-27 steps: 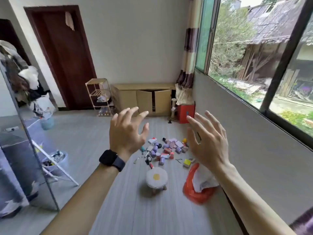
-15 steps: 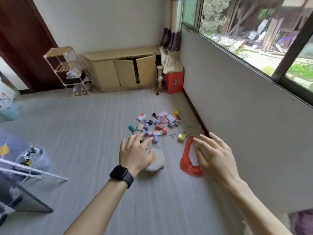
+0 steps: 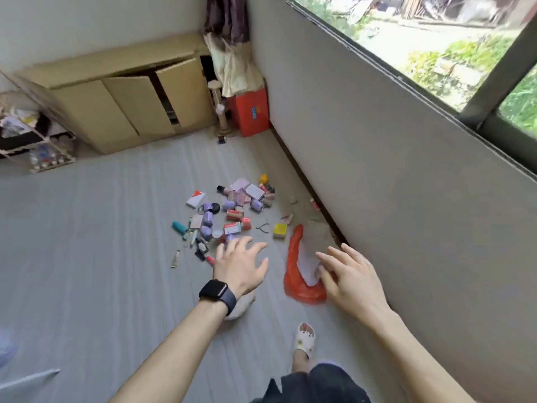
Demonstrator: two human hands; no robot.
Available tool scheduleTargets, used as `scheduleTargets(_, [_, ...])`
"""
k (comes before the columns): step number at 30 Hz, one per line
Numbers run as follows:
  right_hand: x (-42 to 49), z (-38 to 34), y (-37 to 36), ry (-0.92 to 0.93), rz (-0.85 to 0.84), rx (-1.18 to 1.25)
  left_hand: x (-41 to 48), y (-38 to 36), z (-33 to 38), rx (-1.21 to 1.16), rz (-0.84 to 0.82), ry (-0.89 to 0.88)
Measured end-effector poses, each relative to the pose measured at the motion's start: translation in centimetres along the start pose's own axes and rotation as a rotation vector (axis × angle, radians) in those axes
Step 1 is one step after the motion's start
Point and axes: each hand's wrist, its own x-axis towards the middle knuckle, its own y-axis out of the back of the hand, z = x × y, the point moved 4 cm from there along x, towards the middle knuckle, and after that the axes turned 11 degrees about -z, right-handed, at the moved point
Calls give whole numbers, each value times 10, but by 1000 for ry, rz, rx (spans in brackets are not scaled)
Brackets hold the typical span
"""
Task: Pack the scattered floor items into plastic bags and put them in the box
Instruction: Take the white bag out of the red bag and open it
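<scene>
A heap of small scattered items (image 3: 232, 210) lies on the grey floor: purple jars, red and white boxes, tubes, a yellow box (image 3: 279, 230) and a teal tube (image 3: 179, 227). To their right, a red plastic bag (image 3: 293, 274) with white bags (image 3: 312, 251) in it lies by the wall. My left hand (image 3: 239, 264), with a black watch on its wrist, hovers with spread fingers over the near edge of the heap. My right hand (image 3: 351, 279) is held open just right of the red bag. Both hold nothing. A red box (image 3: 250, 113) stands in the far corner.
A small white stool (image 3: 242, 305) is mostly hidden under my left wrist. The grey wall (image 3: 392, 175) under the window runs along the right. A low wooden cabinet (image 3: 130, 100), a scratching post (image 3: 220, 109) and a shelf rack (image 3: 32, 135) stand at the back. My slippered foot (image 3: 303, 340) is below.
The view has tilted down and come closer to the heap. Both hands have dropped from chest height toward the floor, the left over the stool, the right beside the red bag.
</scene>
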Motion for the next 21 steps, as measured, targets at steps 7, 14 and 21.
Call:
scheduleTargets(7, [118,38,18,-143,-71,68,133,32,11,54,-119,-54])
scheduleTargets(14, [216,52,11,-306,-113,149,281,56,18,177,-219,-220])
scheduleTargets(21, [312,65,-12,-610,-85,240,443,69,51,328,-349,-536])
